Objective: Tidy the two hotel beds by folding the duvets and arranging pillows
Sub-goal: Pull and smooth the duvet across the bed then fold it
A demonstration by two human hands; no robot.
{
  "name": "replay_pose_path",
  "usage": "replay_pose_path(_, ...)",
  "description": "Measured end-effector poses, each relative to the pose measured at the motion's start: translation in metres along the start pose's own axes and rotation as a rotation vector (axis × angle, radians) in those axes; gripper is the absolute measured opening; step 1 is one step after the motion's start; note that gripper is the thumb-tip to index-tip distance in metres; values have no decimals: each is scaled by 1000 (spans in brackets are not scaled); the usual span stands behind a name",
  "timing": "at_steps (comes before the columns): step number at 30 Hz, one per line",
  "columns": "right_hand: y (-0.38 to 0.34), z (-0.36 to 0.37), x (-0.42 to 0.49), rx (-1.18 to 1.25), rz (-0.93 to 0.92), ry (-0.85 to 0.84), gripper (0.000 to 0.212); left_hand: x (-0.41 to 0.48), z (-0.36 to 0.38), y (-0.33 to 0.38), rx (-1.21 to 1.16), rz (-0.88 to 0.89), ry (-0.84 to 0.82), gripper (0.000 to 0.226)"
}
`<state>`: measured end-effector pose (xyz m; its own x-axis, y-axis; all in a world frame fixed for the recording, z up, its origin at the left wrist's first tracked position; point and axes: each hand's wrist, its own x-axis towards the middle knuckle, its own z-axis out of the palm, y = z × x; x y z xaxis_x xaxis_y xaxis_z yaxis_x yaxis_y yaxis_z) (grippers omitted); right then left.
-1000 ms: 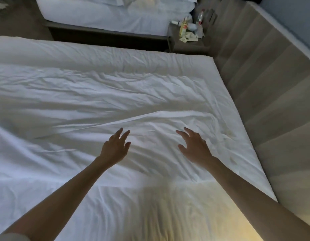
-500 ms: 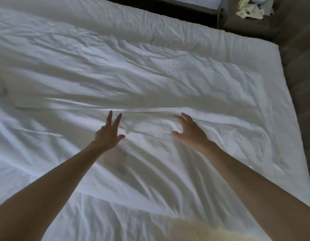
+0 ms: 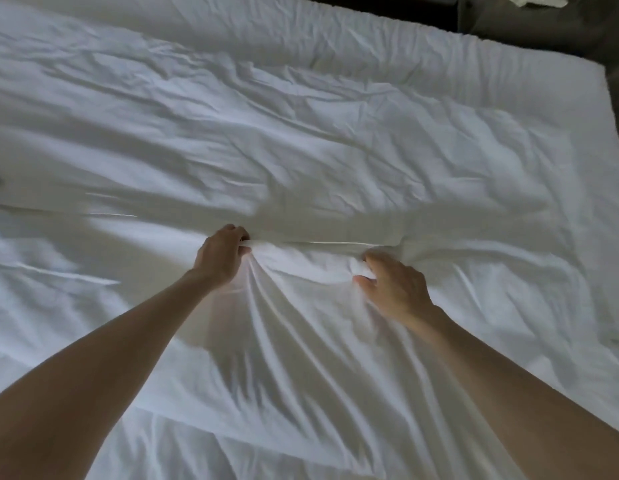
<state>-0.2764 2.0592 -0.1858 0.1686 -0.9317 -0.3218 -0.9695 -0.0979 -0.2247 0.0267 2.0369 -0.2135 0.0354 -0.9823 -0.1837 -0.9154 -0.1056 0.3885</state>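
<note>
- Left hand (image 3: 222, 255) has its curled fingers and thumb clenched round a bunch of the white, crumpled fabric duvet (image 3: 301, 133). The grip sits right at the duvet's long turned edge (image 3: 342, 242), and I see pleats fanning from it back toward the person.
- Right hand (image 3: 396, 289) sits just beside the same edge, to the right of the left hand and apart from it. Its thumb and fingertips pinch a small lump of the cloth. This hand is motion-blurred on my feed, but the fingers read as curled on the fabric.
- Both bare forearms reach in from the bottom corners toward the middle of the view.
- The duvet lies spread over the white bed (image 3: 439, 39), wrinkled all over and covering nearly everything I can see. Its turned edge runs left to right across the middle.
- Beyond the bed's far right corner I make out a dark grey surface (image 3: 530, 29). A crumpled white item (image 3: 536, 1) lies on it at the top border, and I cannot tell what it is.
</note>
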Motion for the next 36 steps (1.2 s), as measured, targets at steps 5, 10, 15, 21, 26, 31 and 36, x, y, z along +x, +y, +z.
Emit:
replay_pose_path(5, 10, -54, -25, -79, -49, 219, 30, -2, -41, 45, -37, 177, 219, 8)
replay_pose_path(10, 21, -100, -34, -2, 69, 498, 18, 18, -75, 106, -86, 265, 387, 14)
replay_pose_path(15, 38, -80, -14, 108, 314, 14, 51, 29, -31, 112, -171, 238, -49, 50)
replay_pose_path(21, 90, -50, -48, 238, 144, 224, 60, -16, 34, 136, -183, 213, -224, 70)
replay_pose_path(26, 162, -36, -74, 234, 576, 406, 55, -38, 63, 191, -57, 250, -298, 60)
replay_pose_path(31, 219, -6, -103, 539, 904, 255, 89, -50, 100, 236, -130, 206, -406, 56)
replay_pose_path(36, 221, 10, -108, 530, 800, 294, 50, -58, 115, 262, -185, 132, -370, 54)
